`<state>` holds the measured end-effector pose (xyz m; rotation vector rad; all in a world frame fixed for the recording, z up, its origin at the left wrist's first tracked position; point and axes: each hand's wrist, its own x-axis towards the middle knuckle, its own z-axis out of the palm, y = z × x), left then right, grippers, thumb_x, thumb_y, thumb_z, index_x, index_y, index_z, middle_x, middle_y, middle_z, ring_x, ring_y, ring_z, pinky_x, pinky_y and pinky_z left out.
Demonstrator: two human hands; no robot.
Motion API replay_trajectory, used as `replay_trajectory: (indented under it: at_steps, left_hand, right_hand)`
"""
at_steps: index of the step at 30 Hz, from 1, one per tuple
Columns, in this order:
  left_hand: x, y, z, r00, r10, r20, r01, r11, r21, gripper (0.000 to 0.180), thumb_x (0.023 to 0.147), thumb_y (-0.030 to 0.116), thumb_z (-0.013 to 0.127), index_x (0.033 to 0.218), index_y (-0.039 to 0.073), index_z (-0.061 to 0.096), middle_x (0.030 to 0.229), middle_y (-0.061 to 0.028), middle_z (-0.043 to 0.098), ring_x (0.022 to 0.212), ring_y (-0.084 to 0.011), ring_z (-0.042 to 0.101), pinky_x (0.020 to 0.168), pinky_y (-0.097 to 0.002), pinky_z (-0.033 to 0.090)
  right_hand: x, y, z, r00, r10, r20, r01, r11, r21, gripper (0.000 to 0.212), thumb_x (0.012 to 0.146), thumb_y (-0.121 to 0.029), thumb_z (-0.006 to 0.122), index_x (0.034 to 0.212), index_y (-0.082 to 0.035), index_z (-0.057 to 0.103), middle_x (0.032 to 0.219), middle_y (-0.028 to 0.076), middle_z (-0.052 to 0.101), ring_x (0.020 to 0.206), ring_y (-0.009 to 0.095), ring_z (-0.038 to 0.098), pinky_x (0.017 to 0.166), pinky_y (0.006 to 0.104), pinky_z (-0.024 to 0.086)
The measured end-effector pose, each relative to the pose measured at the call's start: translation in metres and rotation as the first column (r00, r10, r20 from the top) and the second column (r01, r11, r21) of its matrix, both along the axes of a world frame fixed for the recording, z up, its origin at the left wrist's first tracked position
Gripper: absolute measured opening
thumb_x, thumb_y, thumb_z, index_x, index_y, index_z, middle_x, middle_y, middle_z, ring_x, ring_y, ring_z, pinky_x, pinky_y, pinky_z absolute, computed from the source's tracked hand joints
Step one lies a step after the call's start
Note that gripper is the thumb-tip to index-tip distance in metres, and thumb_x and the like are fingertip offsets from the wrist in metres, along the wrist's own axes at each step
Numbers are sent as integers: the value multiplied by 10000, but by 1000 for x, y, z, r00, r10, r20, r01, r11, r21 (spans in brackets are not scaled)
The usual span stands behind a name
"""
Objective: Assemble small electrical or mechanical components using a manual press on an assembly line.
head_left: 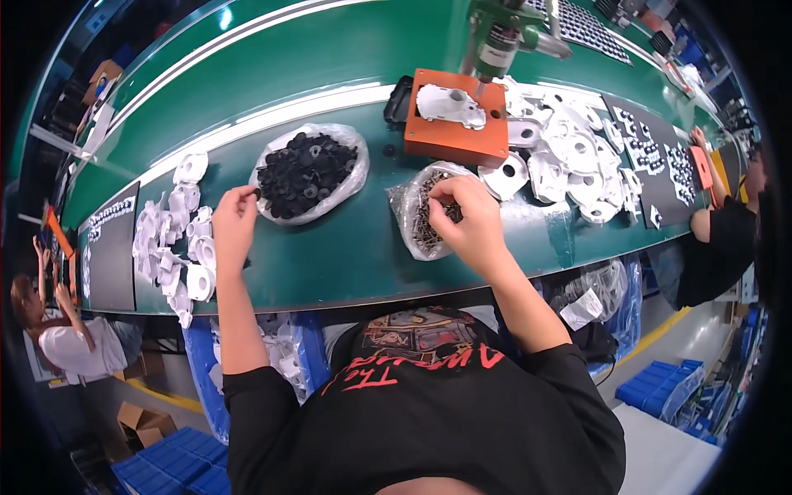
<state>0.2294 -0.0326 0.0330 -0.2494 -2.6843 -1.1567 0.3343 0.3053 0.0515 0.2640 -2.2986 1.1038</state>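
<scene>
- A small black piece (256,194) is pinched in the fingers of the left hand (234,221).
- The right hand's (469,221) fingers are curled over a bag of metal pieces (403,211); whether any is pinched cannot be told.
- Just right of the left fingers, a bag of black parts (360,172) is set on the bench (305,264).
- Beyond the right fingers, a white part (437,106) is carried by an orange block (454,148).

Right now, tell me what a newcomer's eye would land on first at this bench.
Probably the orange block toward the far side of the bench, vivid against the green, with a white part on top, under the press. Next might come the heap of black parts bagged left of centre, beside the left hand, and the bagged metal pieces under the right hand.
</scene>
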Motion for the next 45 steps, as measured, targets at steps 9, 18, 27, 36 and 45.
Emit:
replay_trajectory:
  at_steps: [9, 18, 27, 36, 45]
  left_hand:
    - [-57, 136, 75, 914, -405, -21, 396, 878, 270, 227, 847, 160, 590, 926, -52, 612, 746, -75, 642, 615, -112, 567, 618, -238, 447]
    - [-152, 310, 61, 593, -692, 412, 692, 699, 180, 188, 753, 195, 694, 844, 30, 703, 745, -16, 623, 639, -119, 495, 561, -274, 395]
    - [-153, 337, 54, 510, -776, 372, 839, 545, -13, 95, 715, 107, 673, 800, 70, 691, 789, -15, 664, 717, -105, 574, 630, -257, 429]
    - [-150, 330, 41, 595, -743, 307, 791, 610, -57, 269, 724, 181, 691, 948, 54, 614, 872, -77, 659, 821, -184, 608, 727, -297, 459]
    - [-63, 272, 23, 707, -680, -196, 680, 729, -76, 362, 797, 219, 598, 1090, 16, 537, 1021, -219, 590, 915, -382, 585, 833, -416, 467]
  right_hand:
    - [1, 13, -1, 999, 34, -23, -38, 981, -190, 138, 716, 31, 641, 847, -5, 617, 865, 68, 634, 766, 145, 582, 666, 244, 457]
    - [11, 45, -1, 993, 119, 18, -74, 718, -692, 133, 848, 33, 571, 980, 46, 588, 971, 95, 627, 864, 114, 577, 802, 237, 449]
    - [-34, 111, -8, 979, 43, 197, 110, 705, -701, 151, 866, -83, 591, 980, 9, 627, 929, 46, 658, 823, 80, 575, 716, 214, 434]
    - [-106, 129, 9, 882, -5, 472, 186, 922, -339, 196, 814, -113, 613, 932, 35, 664, 799, 56, 657, 705, 94, 591, 654, 231, 462]
    - [-137, 144, 7, 808, 68, 585, 117, 955, -273, 212, 757, -149, 675, 883, 22, 678, 735, 48, 635, 625, 95, 516, 581, 215, 399]
